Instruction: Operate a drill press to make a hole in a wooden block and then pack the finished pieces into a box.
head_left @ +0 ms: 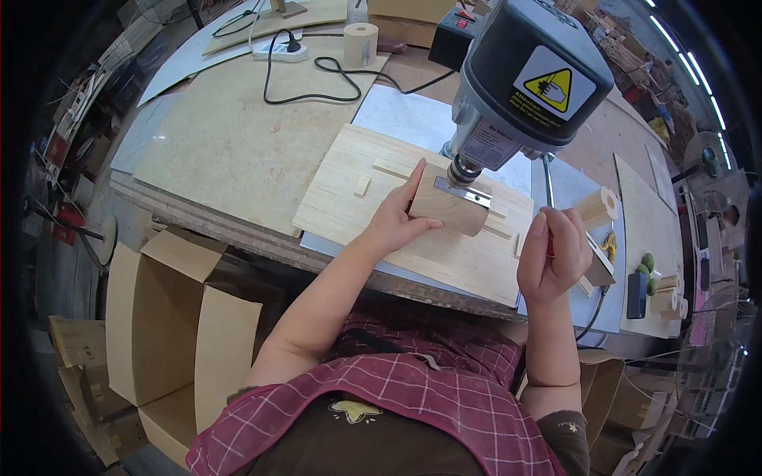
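A white square label (553,86) with a yellow warning triangle sat on the dark top of the drill press (524,71); a pale printed label (490,143) lay on its grey side. Open cardboard boxes (171,317) stood below the tabletop's near edge.

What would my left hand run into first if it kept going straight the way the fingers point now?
The left hand already grips the wooden block. Straight on, it would probably push that block toward the drill chuck above it, though depth is hard to judge.

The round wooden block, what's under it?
The round wooden block, held by the left hand, lies on a pale slatted wooden board beneath the drill chuck. The spot right under it is covered.
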The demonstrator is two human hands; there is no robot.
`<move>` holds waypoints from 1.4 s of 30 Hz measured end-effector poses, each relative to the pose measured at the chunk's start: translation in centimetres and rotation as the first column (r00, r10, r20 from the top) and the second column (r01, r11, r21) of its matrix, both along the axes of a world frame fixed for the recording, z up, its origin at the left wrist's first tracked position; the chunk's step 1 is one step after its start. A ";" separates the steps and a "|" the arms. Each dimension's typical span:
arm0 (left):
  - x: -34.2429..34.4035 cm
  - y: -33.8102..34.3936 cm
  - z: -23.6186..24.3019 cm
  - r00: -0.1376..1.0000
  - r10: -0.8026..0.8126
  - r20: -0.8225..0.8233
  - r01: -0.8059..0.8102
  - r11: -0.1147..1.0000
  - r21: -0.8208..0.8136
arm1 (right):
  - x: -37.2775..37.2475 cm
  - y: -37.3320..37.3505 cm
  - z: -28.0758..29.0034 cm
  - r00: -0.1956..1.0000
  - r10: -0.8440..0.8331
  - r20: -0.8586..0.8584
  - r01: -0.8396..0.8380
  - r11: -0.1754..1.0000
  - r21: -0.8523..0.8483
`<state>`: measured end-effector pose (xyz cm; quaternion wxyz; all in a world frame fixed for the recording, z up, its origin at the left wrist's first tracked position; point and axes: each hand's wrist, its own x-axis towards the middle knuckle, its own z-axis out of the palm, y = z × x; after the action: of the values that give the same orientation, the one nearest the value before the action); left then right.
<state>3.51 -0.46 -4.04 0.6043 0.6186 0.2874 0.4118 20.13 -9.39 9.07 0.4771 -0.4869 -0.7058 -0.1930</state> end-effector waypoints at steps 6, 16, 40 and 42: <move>0.0 0.1 -0.1 1.000 0.003 -0.006 -0.003 1.000 0.019 | 0.0 0.0 -1.4 1.000 0.004 -0.013 -0.004 1.000 0.003; 0.0 0.0 -0.1 1.000 -0.001 0.022 0.001 1.000 0.009 | -0.1 0.0 -2.9 0.999 -0.008 -0.032 0.008 1.000 0.002; -0.1 0.1 -0.1 1.000 0.013 -0.007 -0.013 0.999 0.046 | 0.4 1.1 -6.3 1.000 -0.012 -0.010 0.012 0.999 0.041; -0.2 -0.1 0.1 1.000 0.014 0.011 -0.015 0.999 0.047 | 0.3 1.1 -6.4 1.000 0.009 -0.018 -0.008 0.997 0.070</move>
<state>3.28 -0.55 -3.98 0.5882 0.6283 0.2789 0.4260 20.45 -8.28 2.67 0.5011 -0.4686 -0.6963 -0.2112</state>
